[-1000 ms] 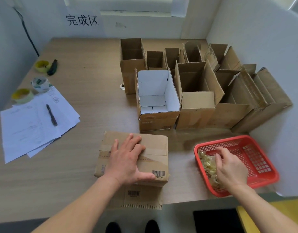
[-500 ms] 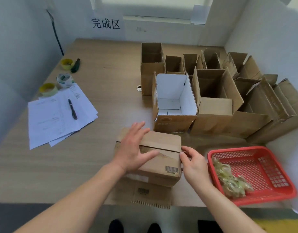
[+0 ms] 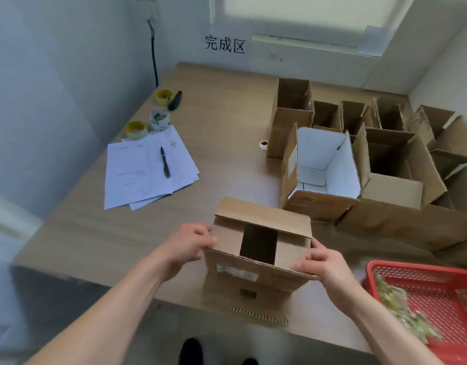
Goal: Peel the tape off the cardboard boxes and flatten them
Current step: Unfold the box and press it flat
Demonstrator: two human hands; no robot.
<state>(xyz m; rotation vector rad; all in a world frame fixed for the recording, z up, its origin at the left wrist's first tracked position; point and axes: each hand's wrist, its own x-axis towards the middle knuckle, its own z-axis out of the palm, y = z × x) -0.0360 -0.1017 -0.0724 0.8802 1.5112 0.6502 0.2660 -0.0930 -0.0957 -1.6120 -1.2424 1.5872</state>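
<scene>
A small brown cardboard box (image 3: pixel 264 219) stands at the table's near edge with its top flaps open and a dark gap showing inside. My left hand (image 3: pixel 190 246) grips its left side at the top edge. My right hand (image 3: pixel 321 262) grips its right side at the near corner. A near flap with a barcode label (image 3: pixel 246 295) hangs down over the table edge. Crumpled yellowish tape (image 3: pixel 400 312) lies in a red basket (image 3: pixel 437 275) to the right.
Several open brown boxes (image 3: pixel 385 159) and a white-lined box (image 3: pixel 321 164) crowd the right back of the table. Papers (image 3: pixel 137 175) with a pen (image 3: pixel 165 162) lie left, with tape rolls (image 3: pixel 158 119) beyond. A wall sign (image 3: pixel 224 44) hangs behind.
My right hand left the red basket and came to the box's right side. The box's top flaps, shut and taped a second ago, now stand open. The camera shifted left.
</scene>
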